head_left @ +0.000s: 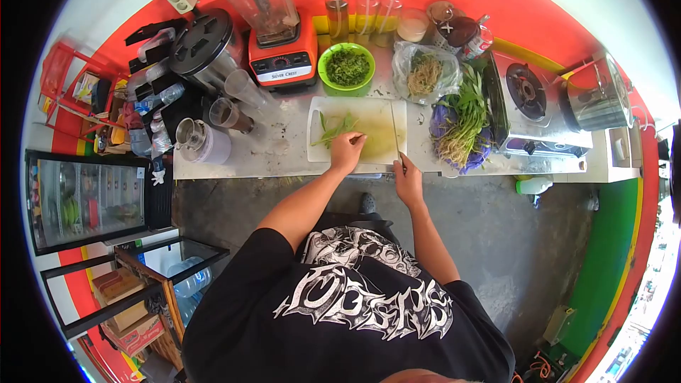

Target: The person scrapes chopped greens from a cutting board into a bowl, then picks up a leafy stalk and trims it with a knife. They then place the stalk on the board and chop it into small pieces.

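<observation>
My left hand (pixel 347 153) is closed with its fingers pinched at the stem side of some leafy greens (pixel 335 129), whose leaves lie to the left on the white cutting board (pixel 317 150). The fingertips hide part of the stems. My right hand (pixel 408 179) grips the handle of a knife (pixel 396 131) at the board's front edge. The blade points away from me over the right part of the board, apart from the greens. Wet green stains mark the board's middle. Behind it stands a lime-green bowl (pixel 323 74) filled with chopped greens (pixel 347 66).
Right of the board lie uncut greens with roots (pixel 462 124) and a plastic bag (pixel 409 57) of roots. A gas stove (pixel 526 92) bears a pot (pixel 599 96). An orange blender (pixel 284 60), tall cups (pixel 230 115) and pump bottles (pixel 367 10) stand at the back and left.
</observation>
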